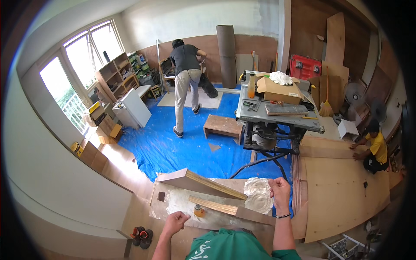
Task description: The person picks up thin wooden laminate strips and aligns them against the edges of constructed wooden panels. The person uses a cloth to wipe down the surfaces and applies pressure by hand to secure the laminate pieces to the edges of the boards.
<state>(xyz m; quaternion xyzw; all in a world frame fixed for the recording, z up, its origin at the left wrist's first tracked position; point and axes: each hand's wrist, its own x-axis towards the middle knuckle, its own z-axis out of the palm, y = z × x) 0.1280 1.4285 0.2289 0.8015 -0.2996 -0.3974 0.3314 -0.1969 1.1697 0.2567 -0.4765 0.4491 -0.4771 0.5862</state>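
My left hand (175, 222) is held low over the near side of a white-smeared board (173, 199), thumb and fingers pinched together. Just beyond its fingertips stands a small bottle of amber liquid (199, 211). My right hand (280, 190) is raised at the right edge of a spread of white paste (258, 195), fingers closed. Whatever either hand may hold is too small or hidden to make out. A thick plywood panel (203, 184) with a layered edge slants across the board, ending beside the paste. Nearer me lies another plywood piece (234, 211).
A blue sheet (160, 145) covers the floor ahead. A grey machine table (277, 119) with a cardboard box stands ahead right, a low wooden bench (223, 125) beside it. One person (188, 71) bends at the back; another in yellow (376, 149) crouches right by large wooden sheets (346, 195).
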